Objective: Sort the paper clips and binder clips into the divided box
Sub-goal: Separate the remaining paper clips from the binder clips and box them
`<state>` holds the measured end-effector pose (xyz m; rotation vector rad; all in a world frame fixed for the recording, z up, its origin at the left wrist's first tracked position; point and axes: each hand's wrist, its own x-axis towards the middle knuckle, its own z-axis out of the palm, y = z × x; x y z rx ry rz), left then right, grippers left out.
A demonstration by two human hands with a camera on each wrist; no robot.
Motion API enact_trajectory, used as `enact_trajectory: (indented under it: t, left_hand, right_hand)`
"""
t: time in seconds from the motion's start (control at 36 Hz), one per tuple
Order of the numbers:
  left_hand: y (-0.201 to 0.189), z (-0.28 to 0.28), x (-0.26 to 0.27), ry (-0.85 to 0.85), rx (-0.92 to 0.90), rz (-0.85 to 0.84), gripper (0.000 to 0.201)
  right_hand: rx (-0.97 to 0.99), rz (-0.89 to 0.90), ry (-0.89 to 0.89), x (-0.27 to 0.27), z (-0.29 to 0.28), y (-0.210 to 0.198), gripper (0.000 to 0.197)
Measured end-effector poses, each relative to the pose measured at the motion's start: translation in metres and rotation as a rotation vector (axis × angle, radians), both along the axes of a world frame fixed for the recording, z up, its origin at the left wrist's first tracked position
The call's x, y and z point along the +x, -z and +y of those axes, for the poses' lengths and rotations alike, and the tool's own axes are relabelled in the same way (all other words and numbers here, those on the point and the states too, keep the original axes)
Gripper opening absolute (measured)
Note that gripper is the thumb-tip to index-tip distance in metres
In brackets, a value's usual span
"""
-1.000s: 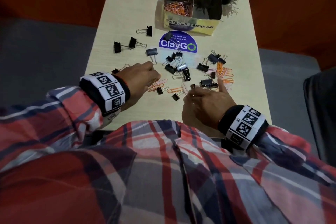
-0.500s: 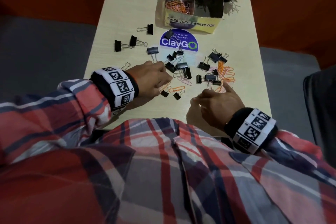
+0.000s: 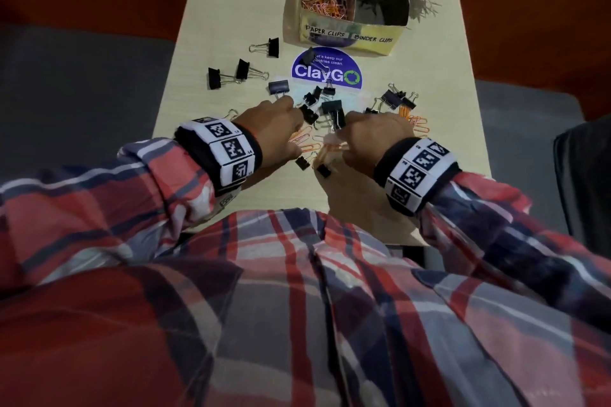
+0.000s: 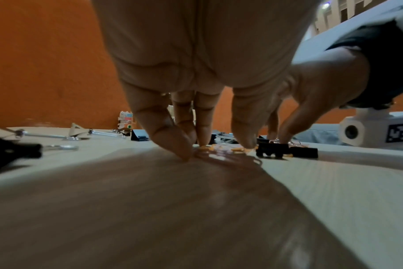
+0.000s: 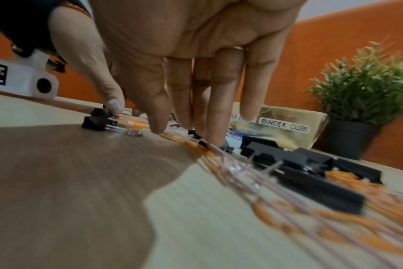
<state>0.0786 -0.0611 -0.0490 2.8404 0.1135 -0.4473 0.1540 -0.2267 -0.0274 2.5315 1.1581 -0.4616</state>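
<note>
The divided box [image 3: 355, 30] stands at the table's far end, labelled PAPER CLIPS and BINDER CLIPS; orange paper clips [image 3: 325, 5] lie in its left compartment. Black binder clips [image 3: 333, 111] and loose orange paper clips [image 3: 305, 140] are scattered mid-table. My left hand [image 3: 276, 129] reaches down with nearly straight fingers, and its fingertips [image 4: 184, 151] touch paper clips [image 4: 237, 149] on the table. My right hand [image 3: 372, 137] is beside it, fingers straight, its fingertips [image 5: 214, 140] pressing on a blurred streak of paper clips [image 5: 219, 160]. Neither hand lifts anything.
More binder clips [image 3: 243, 70] lie to the left and another clip cluster [image 3: 401, 102] to the right. A ClayGO sticker [image 3: 325, 71] is in front of the box. A potted plant [image 5: 366, 94] stands right of the box [image 5: 285, 125]. The table's near edge meets my shirt.
My right hand has moved forward and left onto the clip pile, now close beside the left hand. My left hand has shifted forward and right. Paper clips under the right fingers are sliding.
</note>
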Motion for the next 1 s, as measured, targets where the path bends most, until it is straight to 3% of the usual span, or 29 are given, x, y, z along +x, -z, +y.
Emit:
enact_trajectory:
  t: [0.17, 0.31, 0.42, 0.64, 0.78, 0.86, 1.0]
  left_hand:
    - [0.002, -0.007, 0.005, -0.013, -0.004, -0.045, 0.030]
    - [0.001, -0.003, 0.005, -0.022, -0.050, -0.045, 0.021]
    - [0.001, 0.005, 0.001, -0.049, -0.057, -0.027, 0.025]
    - [-0.005, 0.007, -0.002, 0.031, -0.051, 0.045, 0.041]
    - [-0.004, 0.005, 0.000, 0.041, -0.042, 0.020, 0.045]
    - [-0.003, 0.004, 0.002, 0.038, -0.054, -0.006, 0.040]
    - [-0.003, 0.000, 0.007, 0.041, -0.078, -0.027, 0.036]
  right_hand:
    - [-0.030, -0.041, -0.129, 0.005, 0.020, 0.002, 0.026]
    - [0.097, 0.012, -0.019, 0.021, 0.003, -0.012, 0.026]
    - [0.157, 0.004, 0.075, 0.025, -0.024, -0.012, 0.030]
    - [0.132, 0.034, 0.020, 0.012, -0.034, -0.001, 0.027]
    - [0.014, -0.097, 0.045, 0.012, -0.044, -0.005, 0.046]
    - [-0.100, -0.081, 0.089, 0.009, -0.045, -0.004, 0.038]
    - [-0.060, -0.026, 0.133, -0.001, -0.039, 0.004, 0.026]
